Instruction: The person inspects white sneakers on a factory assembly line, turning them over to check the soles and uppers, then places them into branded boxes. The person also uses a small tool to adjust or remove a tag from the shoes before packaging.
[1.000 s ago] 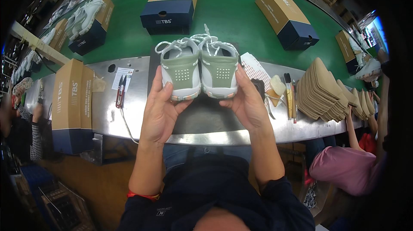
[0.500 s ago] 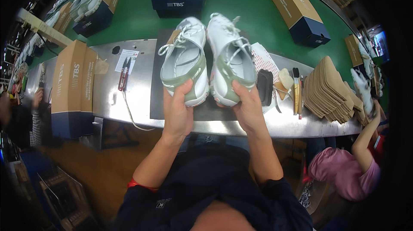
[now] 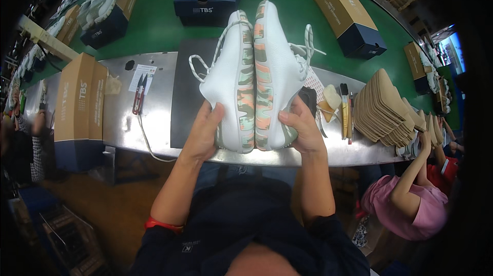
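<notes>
A pair of white sneakers is held up before me, turned on their sides with the patterned sole edges meeting in the middle. My left hand (image 3: 204, 129) grips the left sneaker (image 3: 226, 75) by its heel, thumb on the outer side. By the heel too, my right hand (image 3: 306, 127) holds the right sneaker (image 3: 280, 60). The camouflage sole edges show green, pink and mint. White laces (image 3: 309, 42) stick out at the outer sides. Under the shoes lies a dark mat (image 3: 182, 96) on the metal tabletop. The fingers behind the heels are hidden.
Left of the mat are thread snips (image 3: 138, 93) on a cord and an upright shoebox (image 3: 79, 106). At right lie brushes (image 3: 345, 111) and a stack of brown cardboard inserts (image 3: 382, 106). More shoeboxes (image 3: 208, 6) stand on the green surface. A person in pink (image 3: 405, 199) works at right.
Both sneakers have rolled from upright, openings toward me, onto their sides with soles together. My hands came slightly nearer to me. The view shifted a little.
</notes>
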`<state>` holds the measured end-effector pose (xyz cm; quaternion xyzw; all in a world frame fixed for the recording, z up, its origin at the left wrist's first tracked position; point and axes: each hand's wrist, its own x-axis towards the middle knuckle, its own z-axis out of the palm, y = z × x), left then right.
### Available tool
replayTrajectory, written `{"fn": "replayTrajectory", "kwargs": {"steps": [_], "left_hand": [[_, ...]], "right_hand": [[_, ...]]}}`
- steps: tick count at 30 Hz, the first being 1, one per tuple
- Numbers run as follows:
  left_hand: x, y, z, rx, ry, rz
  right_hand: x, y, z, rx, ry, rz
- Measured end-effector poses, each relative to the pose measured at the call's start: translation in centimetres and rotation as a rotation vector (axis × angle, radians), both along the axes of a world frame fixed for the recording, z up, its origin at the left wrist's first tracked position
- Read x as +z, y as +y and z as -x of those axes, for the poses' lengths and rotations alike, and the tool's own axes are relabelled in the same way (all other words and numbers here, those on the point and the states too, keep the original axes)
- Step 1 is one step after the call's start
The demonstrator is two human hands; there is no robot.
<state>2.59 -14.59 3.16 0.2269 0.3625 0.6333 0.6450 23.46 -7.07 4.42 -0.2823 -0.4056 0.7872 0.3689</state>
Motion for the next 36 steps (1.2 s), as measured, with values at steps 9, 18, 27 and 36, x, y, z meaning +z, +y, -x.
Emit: {"fn": "replayTrajectory", "kwargs": {"steps": [9, 18, 27, 36], "left_hand": [[0.2, 0.4, 0.1, 0.069, -0.027, -0.06], [-2.3, -1.5, 1.4, -0.112, -0.343, -0.098], [-2.6, -0.7, 1.3, -0.064, -0.269, -0.099], [-2.1, -0.7, 1.3, -0.022, -0.345, -0.068]], "right_hand": [[0.1, 0.0, 0.1, 0.048, -0.019, -0.002], [1.2, -1.7, 1.3, 0.174, -0.068, 0.0], [2.8, -3.7, 2.8, -0.333, -0.75, -1.241], [2.1, -2.0, 1.5, -0.113, -0.227, -0.995]]}}
